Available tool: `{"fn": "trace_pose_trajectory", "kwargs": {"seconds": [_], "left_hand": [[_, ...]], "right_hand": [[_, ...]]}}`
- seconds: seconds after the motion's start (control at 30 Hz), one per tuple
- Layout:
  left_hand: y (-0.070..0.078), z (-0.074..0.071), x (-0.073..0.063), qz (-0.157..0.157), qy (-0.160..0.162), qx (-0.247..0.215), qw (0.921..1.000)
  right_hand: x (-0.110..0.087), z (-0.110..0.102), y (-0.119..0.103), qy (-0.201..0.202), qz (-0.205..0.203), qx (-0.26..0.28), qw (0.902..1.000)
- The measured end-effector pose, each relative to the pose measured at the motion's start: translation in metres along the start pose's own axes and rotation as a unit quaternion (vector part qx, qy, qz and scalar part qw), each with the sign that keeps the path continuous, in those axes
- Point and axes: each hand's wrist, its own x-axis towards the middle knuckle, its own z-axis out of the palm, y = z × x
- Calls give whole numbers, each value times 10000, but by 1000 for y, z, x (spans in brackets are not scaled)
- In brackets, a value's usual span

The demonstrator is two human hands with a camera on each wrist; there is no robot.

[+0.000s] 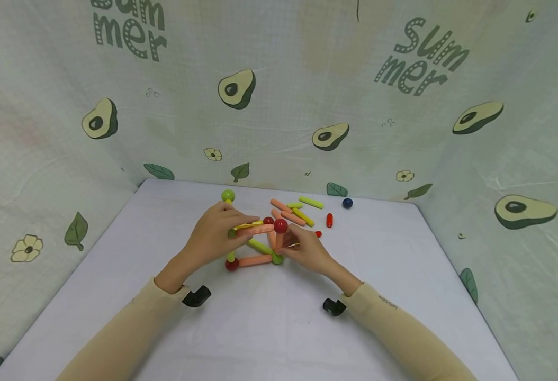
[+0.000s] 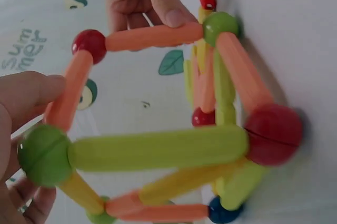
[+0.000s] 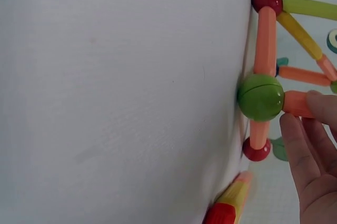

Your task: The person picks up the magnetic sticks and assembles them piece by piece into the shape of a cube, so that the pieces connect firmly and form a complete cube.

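A box-like frame of coloured rods and balls stands on the table. In the head view my left hand (image 1: 212,233) grips the top orange rod (image 1: 256,229), beside the upper green ball (image 2: 45,155). My right hand (image 1: 309,251) pinches the upright orange rod (image 2: 152,36) between a red ball (image 1: 280,226) above and a green ball (image 3: 261,97) on the table. A thick yellow-green rod (image 2: 158,148) runs from the upper green ball down to a lower red ball (image 2: 274,134). At the rear of the frame sits a blue ball (image 2: 225,211).
Behind the frame lie loose orange rods (image 1: 281,205), a yellow rod (image 1: 303,217) and a yellow-green rod (image 1: 311,202). A short red rod (image 1: 329,220) and a dark blue ball (image 1: 348,203) lie farther right. A printed cloth (image 1: 279,106) hangs around the table (image 1: 269,328).
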Motion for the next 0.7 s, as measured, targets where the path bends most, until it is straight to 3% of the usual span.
{"fn": "trace_pose_trajectory", "kwargs": {"seconds": [0.13, 0.23, 0.37, 0.5, 0.7], "left_hand": [[-9, -5, -20, -198, 190, -40, 9996], [-12, -8, -28, -358, 85, -234, 9990], [-15, -8, -31, -381, -110, -420, 9983], [-18, -5, -33, -291, -111, -524, 9981], [-20, -3, -34, -205, -158, -555, 9981]], "right_hand": [[2, 0, 0, 10, -110, 20, 9999], [4, -1, 1, 52, -181, 55, 9998], [8, 0, 3, 126, -334, 114, 9993], [11, -1, 4, 114, -383, 127, 9991], [5, -21, 7, -76, 20, -342, 9994]]}}
